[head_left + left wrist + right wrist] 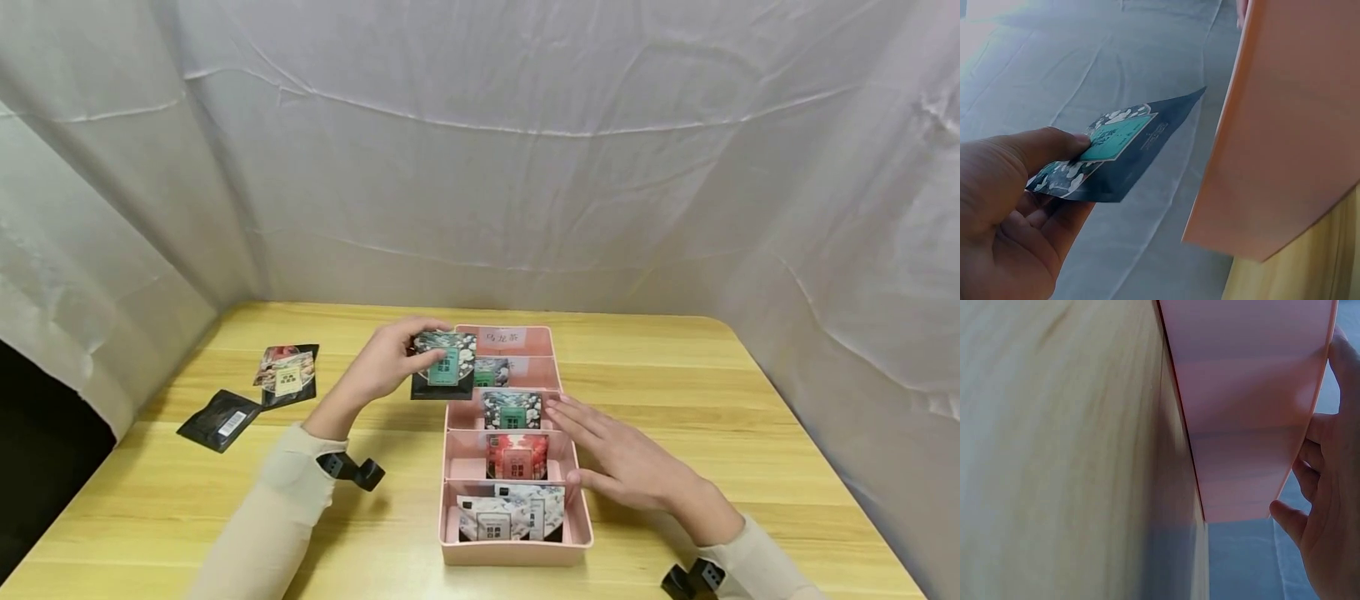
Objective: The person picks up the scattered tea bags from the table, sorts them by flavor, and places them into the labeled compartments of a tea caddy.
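A dark tea sachet with a green label (444, 367) is pinched between the thumb and fingers of my left hand (386, 362), held up at the left side of a pink divided box (517, 554). In the left wrist view the sachet (1141, 156) tilts toward the box wall (1285, 125). My right hand (622, 458) rests at the box's right rim, fingers extended. Inside the box, a green-labelled sachet (512, 411), a red sachet (517, 457) and two white sachets (491, 518) stand in separate compartments, the white pair together in the nearest one. Another green-labelled sachet (491, 372) stands farther back.
On the table's left lie a sachet with a cream label (288, 375), overlapping other packaging, and a dark sachet (221, 421) showing its barcode. A paper label (502, 337) marks the box's far compartment. White curtains (480, 167) surround the wooden table (697, 375).
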The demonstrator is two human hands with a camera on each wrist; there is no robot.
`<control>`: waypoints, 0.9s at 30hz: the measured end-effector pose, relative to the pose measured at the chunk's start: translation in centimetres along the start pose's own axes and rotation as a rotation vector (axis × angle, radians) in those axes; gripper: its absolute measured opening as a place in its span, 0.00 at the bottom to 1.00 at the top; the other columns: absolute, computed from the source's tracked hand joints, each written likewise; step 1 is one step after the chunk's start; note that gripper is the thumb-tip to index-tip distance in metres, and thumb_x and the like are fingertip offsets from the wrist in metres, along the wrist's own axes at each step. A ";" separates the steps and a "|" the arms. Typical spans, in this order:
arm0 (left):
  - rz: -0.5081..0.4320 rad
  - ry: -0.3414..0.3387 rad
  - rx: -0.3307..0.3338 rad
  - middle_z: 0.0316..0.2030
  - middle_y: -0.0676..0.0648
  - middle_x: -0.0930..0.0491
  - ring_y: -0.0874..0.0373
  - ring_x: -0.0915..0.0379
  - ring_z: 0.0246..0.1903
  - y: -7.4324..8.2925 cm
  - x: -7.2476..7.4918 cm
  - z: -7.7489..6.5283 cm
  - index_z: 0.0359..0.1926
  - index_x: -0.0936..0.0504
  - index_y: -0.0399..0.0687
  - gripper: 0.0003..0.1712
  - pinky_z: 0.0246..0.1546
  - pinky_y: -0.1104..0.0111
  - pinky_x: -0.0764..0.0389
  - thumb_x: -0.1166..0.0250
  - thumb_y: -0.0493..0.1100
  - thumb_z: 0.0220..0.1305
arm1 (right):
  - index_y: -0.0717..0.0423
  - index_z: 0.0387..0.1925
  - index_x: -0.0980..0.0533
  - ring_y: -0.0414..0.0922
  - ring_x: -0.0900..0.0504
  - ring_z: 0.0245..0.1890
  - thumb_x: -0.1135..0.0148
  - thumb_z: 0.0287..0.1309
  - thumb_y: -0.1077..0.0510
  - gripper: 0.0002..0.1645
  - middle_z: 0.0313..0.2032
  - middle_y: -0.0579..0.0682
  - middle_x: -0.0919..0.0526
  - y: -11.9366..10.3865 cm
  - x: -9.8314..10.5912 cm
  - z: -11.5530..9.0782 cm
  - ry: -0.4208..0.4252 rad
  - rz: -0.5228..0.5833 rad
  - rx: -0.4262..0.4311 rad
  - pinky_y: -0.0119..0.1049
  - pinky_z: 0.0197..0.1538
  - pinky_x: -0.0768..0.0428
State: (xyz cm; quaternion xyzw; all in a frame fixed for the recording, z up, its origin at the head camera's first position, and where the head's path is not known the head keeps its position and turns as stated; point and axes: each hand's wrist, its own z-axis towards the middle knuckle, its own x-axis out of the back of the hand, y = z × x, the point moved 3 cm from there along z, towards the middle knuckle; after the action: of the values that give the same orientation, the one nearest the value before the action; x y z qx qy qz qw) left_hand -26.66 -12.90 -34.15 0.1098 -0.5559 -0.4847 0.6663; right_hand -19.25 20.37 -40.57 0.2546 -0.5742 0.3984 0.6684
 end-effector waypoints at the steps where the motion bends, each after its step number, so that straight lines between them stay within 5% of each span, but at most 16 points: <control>1: 0.001 -0.008 -0.016 0.52 0.46 0.19 0.52 0.23 0.47 0.1 -0.3 0.1 0.57 0.19 0.49 0.20 0.49 0.56 0.21 0.32 0.43 0.64 | 0.54 0.77 0.50 0.53 0.50 0.74 0.44 0.66 0.41 0.47 0.76 0.54 0.50 0.0 0.0 0.0 0.001 -0.001 0.001 0.53 0.69 0.40; 3: 0.005 -0.021 -0.045 0.56 0.48 0.21 0.53 0.26 0.55 0.4 -0.8 0.3 0.58 0.19 0.51 0.20 0.58 0.55 0.26 0.33 0.43 0.65 | 0.55 0.77 0.50 0.53 0.50 0.74 0.43 0.66 0.41 0.47 0.76 0.54 0.50 0.0 0.0 0.0 0.005 0.000 0.002 0.53 0.69 0.40; 10: -0.081 -0.045 -0.049 0.52 0.49 0.20 0.58 0.24 0.38 1.0 -2.6 0.7 0.52 0.19 0.51 0.16 0.38 0.63 0.20 0.32 0.42 0.64 | 0.54 0.77 0.51 0.52 0.50 0.74 0.44 0.66 0.40 0.47 0.76 0.54 0.51 0.0 -0.1 -0.1 0.003 0.002 -0.002 0.52 0.69 0.40; 17: -0.073 -0.079 -0.055 0.47 0.50 0.18 0.55 0.22 0.44 1.0 -4.3 0.7 0.48 0.21 0.51 0.12 0.38 0.63 0.20 0.32 0.41 0.64 | 0.52 0.77 0.51 0.51 0.50 0.74 0.45 0.67 0.40 0.47 0.76 0.53 0.51 0.0 -0.2 -0.1 -0.001 0.003 -0.010 0.50 0.69 0.40; 23: 0.073 -0.083 -0.074 0.46 0.50 0.17 0.53 0.21 0.48 0.7 -5.3 0.7 0.48 0.21 0.49 0.12 0.51 0.60 0.20 0.33 0.41 0.64 | 0.53 0.77 0.51 0.51 0.50 0.74 0.43 0.66 0.41 0.47 0.76 0.53 0.50 0.0 -0.1 -0.1 -0.005 -0.001 -0.015 0.50 0.69 0.40; 27: 0.215 -0.057 -0.119 0.44 0.49 0.17 0.53 0.20 0.44 0.7 -5.7 0.7 0.48 0.22 0.48 0.12 0.48 0.61 0.19 0.33 0.40 0.64 | 0.53 0.77 0.50 0.51 0.50 0.74 0.43 0.66 0.41 0.47 0.76 0.53 0.50 0.0 -0.1 -0.1 0.001 -0.002 -0.007 0.51 0.69 0.40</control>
State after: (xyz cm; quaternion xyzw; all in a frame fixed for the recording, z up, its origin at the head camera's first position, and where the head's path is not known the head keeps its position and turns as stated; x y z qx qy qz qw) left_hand -26.37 -7.92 -37.04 -0.0041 -0.5532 -0.4454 0.7039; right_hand -19.19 20.39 -40.68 0.2525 -0.5749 0.3960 0.6700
